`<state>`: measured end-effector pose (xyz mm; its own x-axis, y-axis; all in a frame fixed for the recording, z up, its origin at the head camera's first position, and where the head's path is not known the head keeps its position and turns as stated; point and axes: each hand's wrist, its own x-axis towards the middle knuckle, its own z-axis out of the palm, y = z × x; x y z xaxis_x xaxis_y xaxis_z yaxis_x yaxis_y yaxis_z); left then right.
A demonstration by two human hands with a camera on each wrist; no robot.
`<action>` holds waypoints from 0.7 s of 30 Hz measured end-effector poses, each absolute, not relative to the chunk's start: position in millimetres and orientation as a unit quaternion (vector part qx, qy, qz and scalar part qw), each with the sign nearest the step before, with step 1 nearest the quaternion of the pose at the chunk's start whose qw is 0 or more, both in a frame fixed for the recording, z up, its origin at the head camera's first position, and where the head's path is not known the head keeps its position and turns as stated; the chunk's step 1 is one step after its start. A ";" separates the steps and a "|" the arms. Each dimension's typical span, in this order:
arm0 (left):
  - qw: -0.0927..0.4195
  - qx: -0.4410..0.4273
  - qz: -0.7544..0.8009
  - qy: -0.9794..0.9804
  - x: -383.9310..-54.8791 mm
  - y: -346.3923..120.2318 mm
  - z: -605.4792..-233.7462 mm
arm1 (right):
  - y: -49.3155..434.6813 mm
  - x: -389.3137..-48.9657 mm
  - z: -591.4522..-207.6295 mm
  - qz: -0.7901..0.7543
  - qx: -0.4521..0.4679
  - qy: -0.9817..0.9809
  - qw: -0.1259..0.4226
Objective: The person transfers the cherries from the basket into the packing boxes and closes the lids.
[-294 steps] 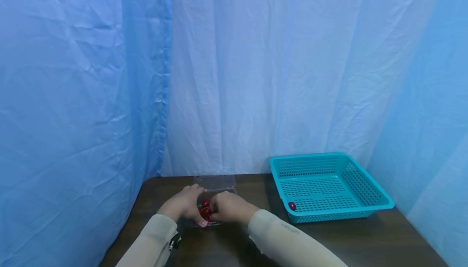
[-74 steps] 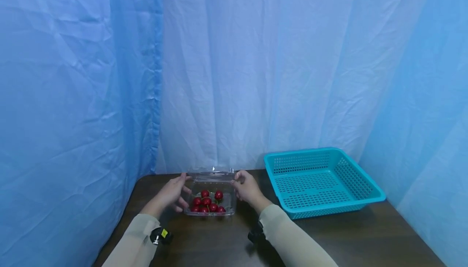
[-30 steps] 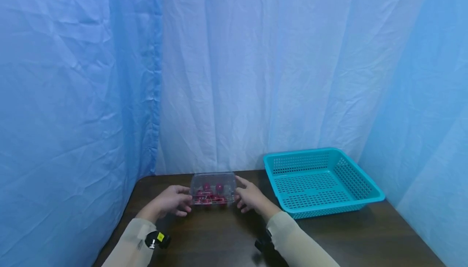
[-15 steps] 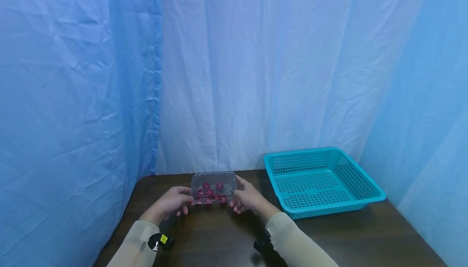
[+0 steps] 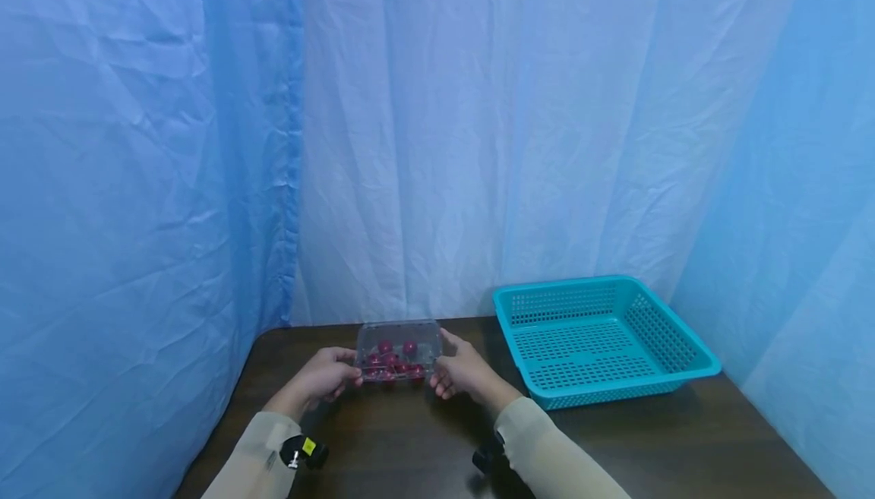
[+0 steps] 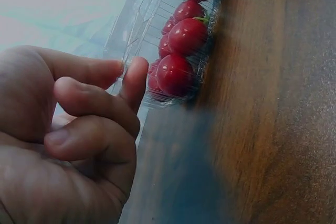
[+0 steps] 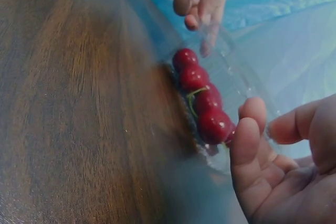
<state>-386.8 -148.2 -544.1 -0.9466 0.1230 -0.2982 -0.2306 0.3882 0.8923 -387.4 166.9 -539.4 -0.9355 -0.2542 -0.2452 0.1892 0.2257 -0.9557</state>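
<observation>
A clear plastic clamshell box (image 5: pixel 372 334) lies on the table with its lid down. Several red cherries (image 5: pixel 410 348) show through it, some with green stems. My left hand (image 5: pixel 320 377) pinches the box's left edge between thumb and forefinger; the left wrist view shows the other fingers of that hand (image 6: pixel 89 124) curled beside the rim. On the opposite side, my right hand (image 5: pixel 468 371) holds the right edge in the same way. From the right wrist, thumb and fingertips of this hand (image 7: pixel 294 166) meet at the rim, close to a row of cherries (image 7: pixel 214 126).
A turquoise perforated basket (image 5: pixel 636 387) stands on the dark wooden table (image 5: pixel 410 438), to the right of the box. Blue-white curtains (image 5: pixel 451 142) hang behind and at both sides. Each forearm wears a pale sleeve, with a black device (image 5: pixel 301 452) at the left wrist.
Earlier, my right fingers reached among the cherries and one cherry lay in the basket. Later the raised lid came down. In the last second, both hands moved in slightly and took the box's edges.
</observation>
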 end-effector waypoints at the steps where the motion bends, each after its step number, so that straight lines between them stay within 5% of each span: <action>1: 0.158 -0.031 0.551 0.819 -387.2 -148.3 -544.7 | 166.6 -387.5 -539.1 -0.621 -0.022 0.763 0.179; 14: 0.130 -0.074 0.518 0.842 -386.4 -144.4 -542.2 | 163.4 -384.9 -540.0 -0.593 -0.013 0.792 0.146; 21: 0.056 -0.072 0.436 0.896 -388.8 -150.1 -525.7 | 168.3 -380.1 -525.1 -0.487 -0.031 0.869 0.082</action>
<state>-388.8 -150.1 -525.7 -0.9834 -0.0802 -0.1626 -0.1774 0.6101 0.7722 -380.1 168.3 -525.1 -0.9846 -0.1334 -0.1128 0.0266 0.5234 -0.8517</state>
